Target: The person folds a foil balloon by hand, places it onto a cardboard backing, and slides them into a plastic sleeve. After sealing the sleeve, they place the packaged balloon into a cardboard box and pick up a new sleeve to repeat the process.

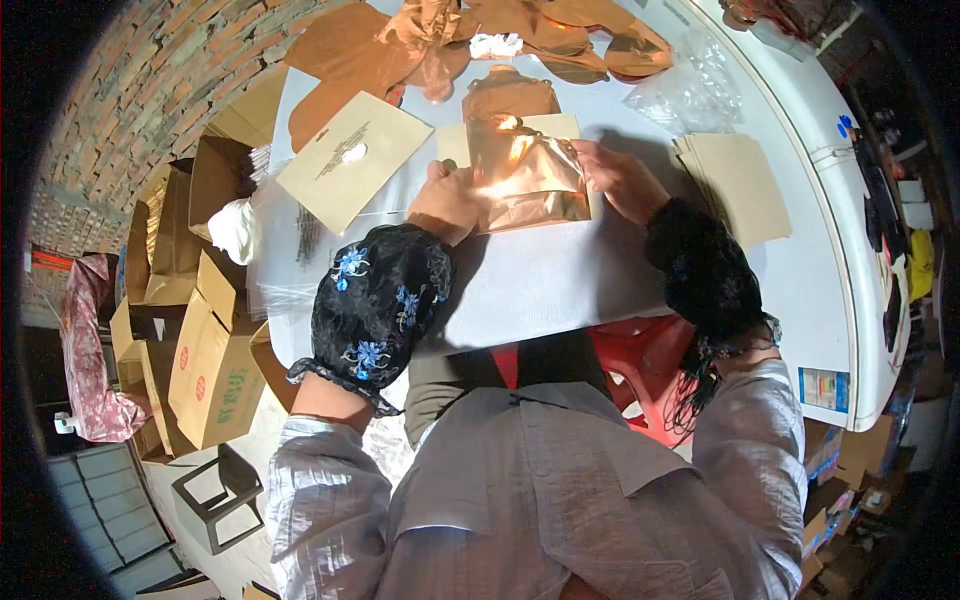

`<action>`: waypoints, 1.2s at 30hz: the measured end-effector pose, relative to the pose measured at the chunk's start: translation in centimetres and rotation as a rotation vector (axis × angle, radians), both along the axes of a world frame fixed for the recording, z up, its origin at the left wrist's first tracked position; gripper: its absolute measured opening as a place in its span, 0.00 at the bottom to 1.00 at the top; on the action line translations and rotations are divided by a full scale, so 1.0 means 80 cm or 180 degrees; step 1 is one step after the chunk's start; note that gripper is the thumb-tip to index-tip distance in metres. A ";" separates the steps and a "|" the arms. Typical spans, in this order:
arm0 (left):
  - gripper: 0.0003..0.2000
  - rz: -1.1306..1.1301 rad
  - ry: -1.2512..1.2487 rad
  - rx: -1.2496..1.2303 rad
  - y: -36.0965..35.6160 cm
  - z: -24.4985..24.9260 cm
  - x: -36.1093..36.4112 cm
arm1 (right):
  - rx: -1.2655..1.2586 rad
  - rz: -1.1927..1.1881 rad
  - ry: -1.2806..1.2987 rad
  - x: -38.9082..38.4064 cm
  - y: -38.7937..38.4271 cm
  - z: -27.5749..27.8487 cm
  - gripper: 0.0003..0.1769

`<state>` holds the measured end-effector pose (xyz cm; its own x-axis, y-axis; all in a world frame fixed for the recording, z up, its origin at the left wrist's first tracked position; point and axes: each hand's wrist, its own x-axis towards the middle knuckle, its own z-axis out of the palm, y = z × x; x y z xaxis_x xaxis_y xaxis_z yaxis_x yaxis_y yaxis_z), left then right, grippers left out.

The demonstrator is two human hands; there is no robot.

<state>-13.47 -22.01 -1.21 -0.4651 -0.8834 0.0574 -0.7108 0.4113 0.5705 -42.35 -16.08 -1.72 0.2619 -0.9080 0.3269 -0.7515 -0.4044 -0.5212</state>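
A shiny copper-coloured sheet (530,185) lies over a beige card (560,125) near the middle of the table. At its left edge, my left hand (447,203) has its fingers curled against the sheet. My right hand (618,178) pinches the upper right edge of the sheet. Just beyond it sits a brown folded piece (510,95). To the left lies a beige card with dark print (355,160), set at an angle. A stack of plain beige cards (740,185) is right of my right hand.
Brown petal-shaped pieces (345,45) spread along the far edge of the white table (540,290). Clear plastic bags (695,90) lie at the far right. Cardboard boxes (215,370) stand left of the table, and a red stool (650,375) is under its near edge.
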 end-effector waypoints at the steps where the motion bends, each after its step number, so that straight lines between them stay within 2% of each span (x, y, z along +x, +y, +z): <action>1: 0.19 0.0028 -0.0089 0.0011 -0.001 -0.001 0.000 | 0.0560 -0.0180 -0.0372 0.006 0.006 0.012 0.20; 2: 0.19 0.0055 -0.0177 0.0021 -0.004 -0.003 -0.001 | 0.0306 -0.0128 0.0262 0.010 0.008 0.023 0.20; 4: 0.19 0.0098 -0.0337 0.0142 -0.002 0.006 -0.003 | 0.0045 -0.0110 0.0308 0.017 0.015 0.029 0.20; 6: 0.20 0.0128 -0.0482 0.0355 0.000 0.018 -0.007 | -0.0088 -0.0157 0.0133 0.018 0.021 0.025 0.22; 8: 0.20 0.0112 -0.0441 0.0231 -0.003 0.006 -0.005 | -0.0095 -0.0262 -0.0257 0.015 0.025 0.003 0.26; 10: 0.20 0.0056 -0.0403 0.0170 -0.005 0.004 -0.004 | 0.0396 -0.0217 -0.1101 0.028 0.041 -0.027 0.30; 12: 0.20 -0.0050 -0.0384 0.0180 -0.002 0.011 -0.004 | 0.0229 0.0154 -0.0542 0.062 0.061 -0.003 0.34; 14: 0.21 -0.0002 -0.0463 0.0352 -0.002 0.016 -0.006 | -0.0621 0.0801 0.1400 0.091 0.077 0.041 0.36; 18: 0.22 0.0078 -0.0656 0.0537 -0.005 0.022 -0.009 | 0.0004 0.0616 0.1174 0.090 0.082 0.023 0.39; 21: 0.23 0.0125 -0.0422 0.0444 -0.006 0.011 -0.007 | 0.0089 0.0635 0.1176 0.085 0.081 0.015 0.40; 24: 0.20 0.0622 0.0184 0.0242 -0.006 0.000 -0.007 | -0.0002 0.0613 0.1143 0.084 0.081 0.013 0.39; 27: 0.17 0.0269 0.0447 -0.0968 0.048 0.031 -0.006 | -0.0207 0.0566 0.1146 0.085 0.078 0.008 0.36; 29: 0.16 -0.0878 0.0553 -0.1134 0.077 0.033 -0.002 | -0.0227 0.0555 0.1177 0.084 0.080 0.004 0.36; 30: 0.22 -0.1061 0.0140 -0.1534 0.093 0.032 -0.002 | -0.0148 0.0551 0.1160 0.085 0.080 0.005 0.37; 34: 0.34 -0.0969 -0.0622 -0.1391 0.108 -0.001 0.012 | 0.0054 0.0576 0.1108 0.089 0.081 0.018 0.41; 36: 0.34 -0.0930 -0.0586 -0.1350 0.108 -0.007 0.012 | 0.0112 0.0598 0.1113 0.087 0.082 0.019 0.41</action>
